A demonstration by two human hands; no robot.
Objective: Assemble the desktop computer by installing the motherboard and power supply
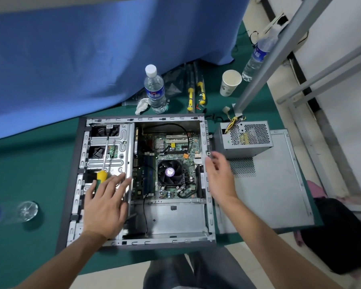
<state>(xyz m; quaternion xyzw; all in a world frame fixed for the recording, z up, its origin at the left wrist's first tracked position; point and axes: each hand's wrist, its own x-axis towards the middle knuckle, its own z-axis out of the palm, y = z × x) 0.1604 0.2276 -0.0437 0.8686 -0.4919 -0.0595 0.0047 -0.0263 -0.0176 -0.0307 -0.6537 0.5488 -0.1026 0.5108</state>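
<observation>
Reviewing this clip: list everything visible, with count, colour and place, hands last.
Open metal computer case: 1, grey, centre.
Green motherboard: 1, inside case.
Boxy metal power supply: 1, grey, right of case on side panel.
Yellow-green handled screwdriver: 1, on drive cage.
Clear plastic water bottles: 2, behind case.
Paper cup: 1, white, behind.
Left hand: open, on screwdriver handle.
Right hand: open, at case's right wall.

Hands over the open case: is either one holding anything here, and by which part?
Nothing is held. The left hand lies open, fingers straight, beside the screwdriver on the drive cage. The right hand hovers open by the case's rear edge.
</observation>
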